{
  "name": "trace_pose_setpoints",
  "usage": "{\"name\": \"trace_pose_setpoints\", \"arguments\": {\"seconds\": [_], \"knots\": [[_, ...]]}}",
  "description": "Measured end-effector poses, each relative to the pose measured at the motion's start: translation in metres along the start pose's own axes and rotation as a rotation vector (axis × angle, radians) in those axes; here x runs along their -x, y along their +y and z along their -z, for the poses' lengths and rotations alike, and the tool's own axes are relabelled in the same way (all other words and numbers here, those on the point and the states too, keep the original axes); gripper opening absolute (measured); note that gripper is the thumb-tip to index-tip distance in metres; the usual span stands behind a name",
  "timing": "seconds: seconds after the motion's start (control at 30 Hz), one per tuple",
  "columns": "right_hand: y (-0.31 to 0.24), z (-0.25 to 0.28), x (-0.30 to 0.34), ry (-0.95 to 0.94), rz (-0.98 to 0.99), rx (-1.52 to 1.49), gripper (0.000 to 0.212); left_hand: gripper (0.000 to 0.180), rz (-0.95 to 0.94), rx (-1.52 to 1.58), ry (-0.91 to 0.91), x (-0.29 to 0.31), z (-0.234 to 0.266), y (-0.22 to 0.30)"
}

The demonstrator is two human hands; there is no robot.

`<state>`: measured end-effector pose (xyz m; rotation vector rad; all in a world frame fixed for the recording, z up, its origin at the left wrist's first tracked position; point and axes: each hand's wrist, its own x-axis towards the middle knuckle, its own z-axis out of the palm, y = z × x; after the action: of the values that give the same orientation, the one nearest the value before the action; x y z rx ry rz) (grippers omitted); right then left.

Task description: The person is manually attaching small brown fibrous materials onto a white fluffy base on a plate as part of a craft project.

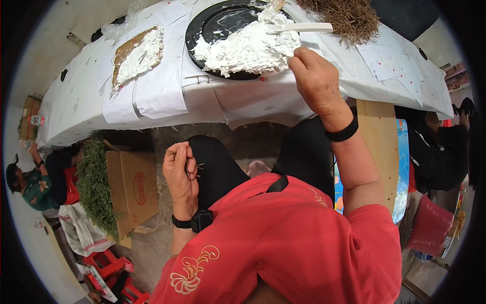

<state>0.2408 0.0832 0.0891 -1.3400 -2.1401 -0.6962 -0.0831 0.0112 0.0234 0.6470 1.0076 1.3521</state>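
Note:
My left hand (181, 175) is closed above my left thigh, with thin brown twig ends (199, 167) poking out between the fingers. Over the table's near edge, my right hand (317, 81) has its fingertips pinched together beside a heap of white paste (253, 48). Whatever that pinch holds, if anything, cannot be made out. The paste spreads over a round black tray (195, 30), and a pale flat-handled spatula (309, 27) lies across it. Beyond my right hand is a pile of brown dried twigs (347, 19).
A paste-smeared board (136, 58) and paper sheets (162, 96) lie on the white-covered table (212, 104). Left of my legs, a cardboard box (132, 185) stands by green foliage (96, 187). Red stools (106, 263) are at lower left. One person (38, 182) sits left, another (440, 152) right.

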Motion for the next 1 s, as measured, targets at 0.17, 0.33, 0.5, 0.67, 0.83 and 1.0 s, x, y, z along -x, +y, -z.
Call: {"name": "trace_pose_setpoints", "arguments": {"seconds": [0.17,0.33,0.5,0.67,0.83,1.0], "knots": [[0.000,-0.006,0.002,0.149,-0.053,-0.033,0.015,0.009,-0.012,-0.003,0.018,-0.001,0.000,0.000],[0.008,-0.007,0.007,0.190,-0.071,-0.064,0.016,0.009,-0.009,-0.020,0.010,-0.002,-0.007,0.000],[0.036,-0.001,0.023,0.502,-0.372,-0.273,0.013,0.009,0.035,-0.098,0.046,-0.005,-0.016,0.005],[0.101,-0.003,0.084,0.692,-0.690,-0.330,0.010,0.012,0.019,-0.112,0.013,-0.005,-0.014,0.003],[0.210,0.003,0.147,0.617,-1.035,0.079,0.007,0.012,0.043,-0.107,-0.068,-0.010,-0.036,-0.008],[0.292,-0.005,0.175,0.498,-1.249,0.120,0.007,0.014,0.065,-0.159,-0.140,-0.018,-0.057,-0.014]]}}
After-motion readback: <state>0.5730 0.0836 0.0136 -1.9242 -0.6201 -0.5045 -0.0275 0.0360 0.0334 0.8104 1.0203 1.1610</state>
